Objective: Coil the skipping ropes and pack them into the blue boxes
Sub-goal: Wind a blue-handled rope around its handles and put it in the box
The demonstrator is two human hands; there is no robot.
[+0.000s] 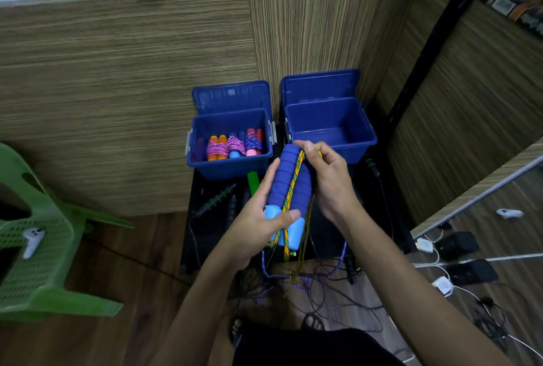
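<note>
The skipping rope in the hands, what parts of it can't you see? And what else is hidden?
Head view only:
- The rope: its hanging end blurs into dark cords on the floor.
- The blue handles: their far sides sit behind the left hand and right hand.
- The left box: its near wall hides the bundles' lower parts.
- The right box: the right hand covers its near corner.

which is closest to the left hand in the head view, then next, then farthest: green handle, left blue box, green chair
1. Green handle, just above the left hand, on the black surface.
2. Left blue box, beyond the handle, holding coiled ropes.
3. Green chair, far off at the left edge.
</note>
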